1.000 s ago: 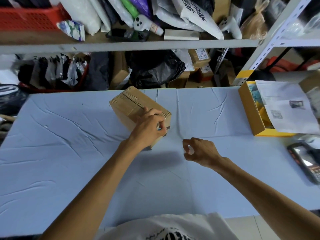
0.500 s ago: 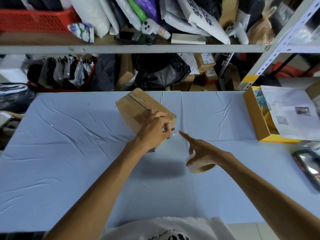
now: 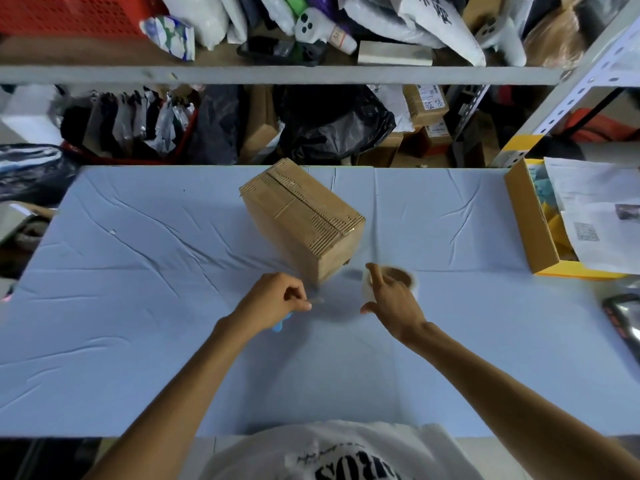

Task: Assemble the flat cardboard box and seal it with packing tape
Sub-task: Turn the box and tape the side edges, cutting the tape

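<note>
A closed brown cardboard box (image 3: pixel 304 220) stands on the blue-covered table (image 3: pixel 138 271), turned at an angle, with a taped seam along its top. My left hand (image 3: pixel 273 301) hovers just in front of the box's near corner and pinches a small blue-handled cutter (image 3: pixel 281 323), apart from the box. My right hand (image 3: pixel 391 303) grips a blurred roll of clear packing tape (image 3: pixel 398 277) with the index finger stretched out, close to the box's near right corner. A faint strip of tape seems to run from the roll toward the box.
An open cardboard tray (image 3: pixel 530 220) with yellow edges and printed papers sits at the table's right. A dark handheld scanner (image 3: pixel 623 320) lies at the right edge. Cluttered shelves (image 3: pixel 277 74) with bags and parcels stand behind the table.
My left hand has come off the box top and drawn back toward me with the cutter. My right hand has carried the tape roll up toward the box's near right corner.
</note>
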Action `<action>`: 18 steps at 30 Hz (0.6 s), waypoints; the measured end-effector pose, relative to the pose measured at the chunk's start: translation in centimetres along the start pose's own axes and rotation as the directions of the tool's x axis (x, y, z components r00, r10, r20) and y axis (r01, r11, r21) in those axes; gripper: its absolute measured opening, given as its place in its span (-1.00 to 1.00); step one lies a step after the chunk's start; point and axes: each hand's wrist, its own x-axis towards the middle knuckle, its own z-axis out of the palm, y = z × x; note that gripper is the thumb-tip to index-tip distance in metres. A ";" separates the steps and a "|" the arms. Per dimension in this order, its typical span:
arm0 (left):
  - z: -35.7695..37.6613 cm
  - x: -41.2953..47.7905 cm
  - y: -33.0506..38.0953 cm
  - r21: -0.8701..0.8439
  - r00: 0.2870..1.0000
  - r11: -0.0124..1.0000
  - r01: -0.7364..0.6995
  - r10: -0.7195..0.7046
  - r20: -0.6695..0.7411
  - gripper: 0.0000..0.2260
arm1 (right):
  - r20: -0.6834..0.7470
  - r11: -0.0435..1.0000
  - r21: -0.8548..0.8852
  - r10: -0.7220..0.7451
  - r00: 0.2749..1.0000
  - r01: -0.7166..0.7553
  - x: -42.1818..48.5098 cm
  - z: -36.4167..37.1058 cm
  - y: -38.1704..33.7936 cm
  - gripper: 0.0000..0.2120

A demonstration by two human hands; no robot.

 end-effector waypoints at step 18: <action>2.7 2.4 -6.7 0.236 0.977 0.948 0.215 -0.212 -0.038 -0.64 | -0.060 0.988 0.079 0.137 0.989 -0.132 1.3 -1.5 1.0 -0.18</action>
